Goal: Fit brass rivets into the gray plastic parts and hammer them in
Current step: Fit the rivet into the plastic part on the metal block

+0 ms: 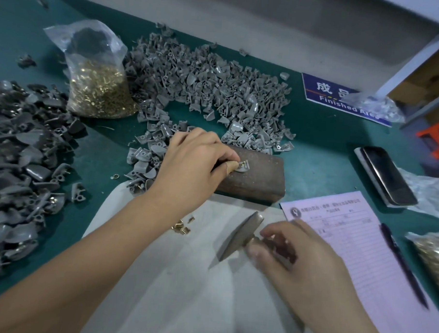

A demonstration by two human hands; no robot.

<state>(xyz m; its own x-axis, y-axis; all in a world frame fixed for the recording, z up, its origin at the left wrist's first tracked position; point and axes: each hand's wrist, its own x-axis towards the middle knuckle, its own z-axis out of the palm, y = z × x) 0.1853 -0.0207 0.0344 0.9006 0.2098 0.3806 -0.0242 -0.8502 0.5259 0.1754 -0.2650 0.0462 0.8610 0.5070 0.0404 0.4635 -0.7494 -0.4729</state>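
Two hands work at the table (322,143): left hand (193,162) pinches a gray part (242,166) with rivet on the block (258,178); right hand (292,250) grips the hammer (240,235). A clear bag (98,85) holds brass rivets.

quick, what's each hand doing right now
left hand: pinching a gray plastic part on the wooden block
right hand: gripping the hammer

I see a teal worktop (322,155). A dark brown block (258,178) lies under my left fingers (232,158), with a gray part (242,167) and brass rivet (242,163) at their tips. Beyond them is a gray pile (204,82); a lined pink form (348,237) lies beside my right fingers (273,231), near a blue sign (342,98) with white lettering.
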